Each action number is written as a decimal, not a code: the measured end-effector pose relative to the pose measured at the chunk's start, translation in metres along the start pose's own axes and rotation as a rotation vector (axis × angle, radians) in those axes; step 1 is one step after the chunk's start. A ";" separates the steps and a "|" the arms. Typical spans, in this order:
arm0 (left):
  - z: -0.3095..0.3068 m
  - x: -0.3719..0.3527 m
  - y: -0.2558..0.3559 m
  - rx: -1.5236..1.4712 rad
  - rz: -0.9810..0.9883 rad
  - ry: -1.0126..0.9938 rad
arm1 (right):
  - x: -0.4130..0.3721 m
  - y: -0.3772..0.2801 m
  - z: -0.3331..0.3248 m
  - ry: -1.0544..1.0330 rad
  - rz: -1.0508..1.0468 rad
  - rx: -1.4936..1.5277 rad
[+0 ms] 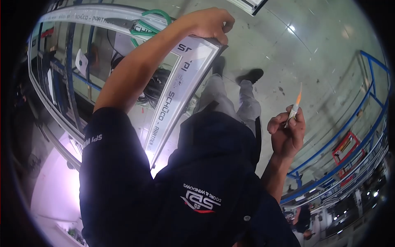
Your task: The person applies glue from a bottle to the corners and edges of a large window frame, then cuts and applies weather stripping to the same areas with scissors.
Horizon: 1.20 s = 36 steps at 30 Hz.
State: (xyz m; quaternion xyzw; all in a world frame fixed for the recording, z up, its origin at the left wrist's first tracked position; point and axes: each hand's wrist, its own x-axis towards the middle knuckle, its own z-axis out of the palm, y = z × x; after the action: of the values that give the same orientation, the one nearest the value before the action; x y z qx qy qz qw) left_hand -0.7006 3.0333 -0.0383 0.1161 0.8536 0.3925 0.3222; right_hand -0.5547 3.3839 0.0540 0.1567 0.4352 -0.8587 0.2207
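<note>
Gripping frame (pixel 173 99) by its corner with left hand (pixel 207 22), fingers curled over the edge. Pinching orange-tipped tube (pixel 294 109) upright in right hand (pixel 288 136), well apart from frame. Likely readying application: calls for bringing tip to the corner with frame held steady.

A pale window frame (pixel 173 99), wrapped in protective film printed SCHÜCO - PARTNER, stands tilted, its mitred corner gripped by the left hand (pixel 210 22). A slim silvery tube (pixel 293 110) (orange tapered nozzle, pointing away from the wrist) sits pinched in the right hand (pixel 288 136), well apart from the frame.
</note>
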 end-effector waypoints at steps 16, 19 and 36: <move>-0.001 -0.001 0.011 0.033 -0.020 -0.022 | -0.048 0.028 0.039 0.117 -0.133 0.010; -0.005 0.002 0.007 0.094 0.049 0.011 | -0.050 0.033 0.048 0.114 -0.123 0.007; -0.002 -0.003 0.012 0.015 -0.044 -0.012 | -0.055 0.032 0.050 0.097 -0.163 -0.042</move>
State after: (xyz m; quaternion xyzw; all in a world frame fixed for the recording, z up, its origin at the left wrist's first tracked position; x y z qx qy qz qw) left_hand -0.7002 3.0387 -0.0276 0.1023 0.8569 0.3782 0.3350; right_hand -0.4948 3.3392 0.0864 0.1573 0.4744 -0.8560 0.1321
